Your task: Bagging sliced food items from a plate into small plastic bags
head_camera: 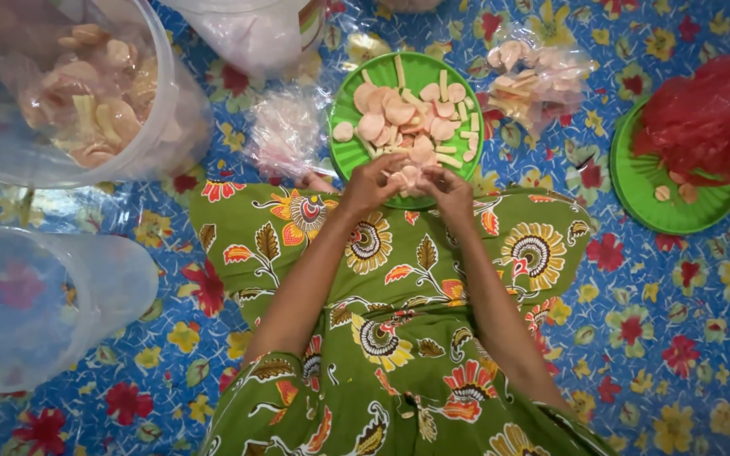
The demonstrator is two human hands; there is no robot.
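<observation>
Both hands meet at the near rim of the round green plastic plate [348, 148]: left hand [371, 184] and right hand [448, 190], arms stretched forward over the lap, fingertips pinched together on a few pale pink round crackers [405, 176]. Squeeze too hard and I'd guess those thin crackers snap, or slip onto the blue flowered mat [678, 338].

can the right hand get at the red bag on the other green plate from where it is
Probably yes: the right hand is at the near plate, and only open floral mat lies between it and the red bag.
</observation>
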